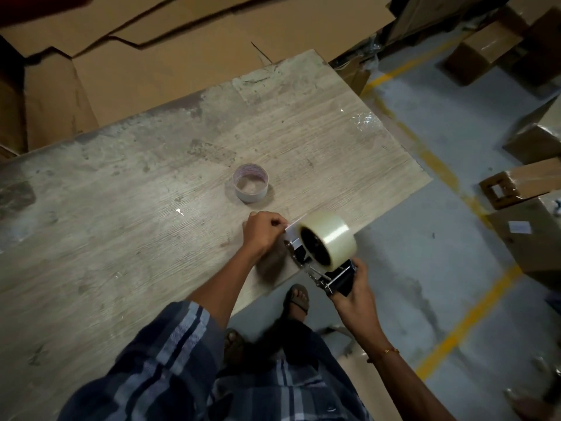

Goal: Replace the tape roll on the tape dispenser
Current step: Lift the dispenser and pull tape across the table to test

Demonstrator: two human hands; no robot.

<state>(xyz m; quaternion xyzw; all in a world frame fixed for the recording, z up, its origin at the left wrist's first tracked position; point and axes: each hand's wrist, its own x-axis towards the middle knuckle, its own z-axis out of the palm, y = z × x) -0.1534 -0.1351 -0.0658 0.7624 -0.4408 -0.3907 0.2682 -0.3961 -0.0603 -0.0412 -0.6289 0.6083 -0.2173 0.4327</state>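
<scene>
A full roll of clear tape (332,238) sits on the hub of a black and metal tape dispenser (334,279), held over the table's near right edge. My right hand (355,294) grips the dispenser's handle from below. My left hand (263,233) pinches the loose end of the tape (290,226) just left of the roll, above the dispenser's front plate. An empty cardboard tape core (250,183) stands on the wooden table (136,214), a short way beyond my left hand.
Flattened cardboard sheets (158,56) lie behind the table. Taped cartons (522,189) stand on the grey floor with yellow lines at the right. A crumpled bit of clear tape (364,119) sticks near the table's far right edge. My sandalled feet (297,299) are below the table edge.
</scene>
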